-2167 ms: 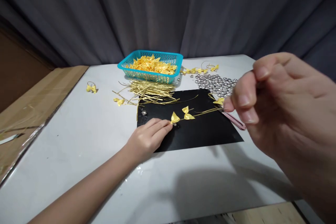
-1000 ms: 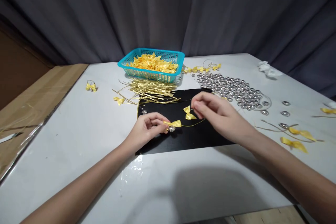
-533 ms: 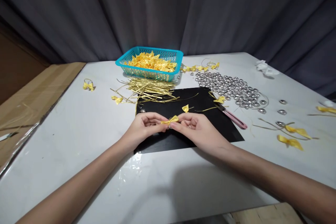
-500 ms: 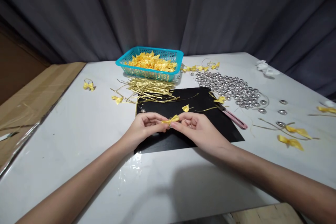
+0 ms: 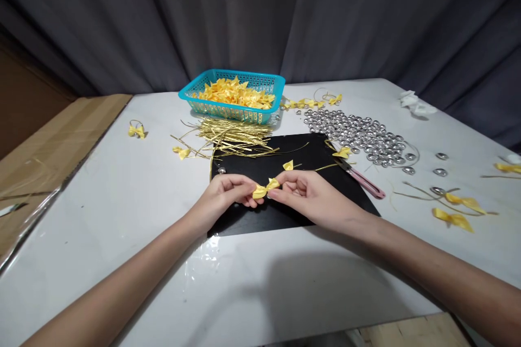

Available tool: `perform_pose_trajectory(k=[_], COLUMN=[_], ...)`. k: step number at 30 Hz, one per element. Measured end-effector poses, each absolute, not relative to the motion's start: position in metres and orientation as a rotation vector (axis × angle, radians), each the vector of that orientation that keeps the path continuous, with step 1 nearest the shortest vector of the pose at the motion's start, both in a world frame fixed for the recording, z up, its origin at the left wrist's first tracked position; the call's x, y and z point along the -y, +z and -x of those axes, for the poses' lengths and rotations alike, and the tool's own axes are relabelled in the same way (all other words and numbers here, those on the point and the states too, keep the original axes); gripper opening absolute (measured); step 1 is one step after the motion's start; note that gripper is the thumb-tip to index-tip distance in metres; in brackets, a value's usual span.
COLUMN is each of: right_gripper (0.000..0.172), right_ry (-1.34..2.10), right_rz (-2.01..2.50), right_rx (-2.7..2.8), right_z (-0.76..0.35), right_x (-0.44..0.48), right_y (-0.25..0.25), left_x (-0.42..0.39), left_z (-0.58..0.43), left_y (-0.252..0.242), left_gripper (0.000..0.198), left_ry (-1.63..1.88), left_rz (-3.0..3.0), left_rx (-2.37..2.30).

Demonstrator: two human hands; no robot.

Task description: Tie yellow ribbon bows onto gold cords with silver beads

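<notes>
A small yellow ribbon bow point(image 5: 266, 189) is pinched at its two ends between my hands, just above a black sheet point(image 5: 260, 219). My left hand point(image 5: 228, 193) has thumb and fingers closed on the bow's left loop. On the other loop, the thumb and forefinger of my right hand point(image 5: 306, 195) are pressed together. A bit of something silvery shows under the bow by my right thumb, too small to name. Behind my hands, another yellow bow point(image 5: 288, 165) lies on the sheet. One silver bead point(image 5: 222, 171) sits by my left knuckles.
Beyond the sheet are gold twist ties point(image 5: 234, 135) and a blue basket point(image 5: 232, 114) of yellow bows. Silver heart-shaped beads point(image 5: 358, 138) are spread at the right. A pink-handled cutter point(image 5: 364, 181) lies on the sheet's right edge. Cardboard point(image 5: 61, 143) borders the left side.
The bow has turned between my fingers, so its wide yellow face and both loops now show more fully. My hands have stayed in nearly the same place.
</notes>
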State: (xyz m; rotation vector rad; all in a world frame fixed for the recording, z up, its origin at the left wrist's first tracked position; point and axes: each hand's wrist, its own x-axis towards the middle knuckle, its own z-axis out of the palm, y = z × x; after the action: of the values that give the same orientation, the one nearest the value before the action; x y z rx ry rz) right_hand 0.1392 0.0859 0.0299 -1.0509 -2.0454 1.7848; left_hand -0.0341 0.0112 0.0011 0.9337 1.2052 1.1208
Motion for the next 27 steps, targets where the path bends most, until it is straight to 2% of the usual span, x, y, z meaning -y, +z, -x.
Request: perform_pose_trajectory(k=[4, 9, 12, 16, 20, 27], right_gripper=[0.035, 0.040, 0.028, 0.024, 0.016, 0.017], right_ry=[1.892, 1.906, 1.856, 1.890, 1.877, 1.933], right_rz=[0.996, 0.948, 0.900, 0.878, 0.959, 0.968], right_rx=[1.929, 1.858, 1.872, 1.843, 1.857, 1.832], right_z=[-0.141, -0.142, -0.139, -0.136, -0.137, -0.136], right_x=[-0.084, -0.086, -0.089, -0.089, -0.085, -0.082], right_y=[0.025, 0.020, 0.018, 0.019, 0.025, 0.024], left_x=[-0.012, -0.013, -0.013, -0.010, -0.008, -0.010], left_z=[0.034, 0.034, 0.033, 0.030, 0.023, 0.020], left_y=[0.000, 0.001, 0.002, 0.004, 0.004, 0.005], left_gripper=[0.013, 0.012, 0.014, 0.012, 0.021, 0.032], left_ry=[1.174, 1.222, 1.211, 1.115, 1.153, 1.192], left_rz=[-0.842, -0.769, -0.825, -0.987, -1.045, -1.023], left_rx=[-1.168, -1.160, -1.176, -1.204, -1.268, -1.313])
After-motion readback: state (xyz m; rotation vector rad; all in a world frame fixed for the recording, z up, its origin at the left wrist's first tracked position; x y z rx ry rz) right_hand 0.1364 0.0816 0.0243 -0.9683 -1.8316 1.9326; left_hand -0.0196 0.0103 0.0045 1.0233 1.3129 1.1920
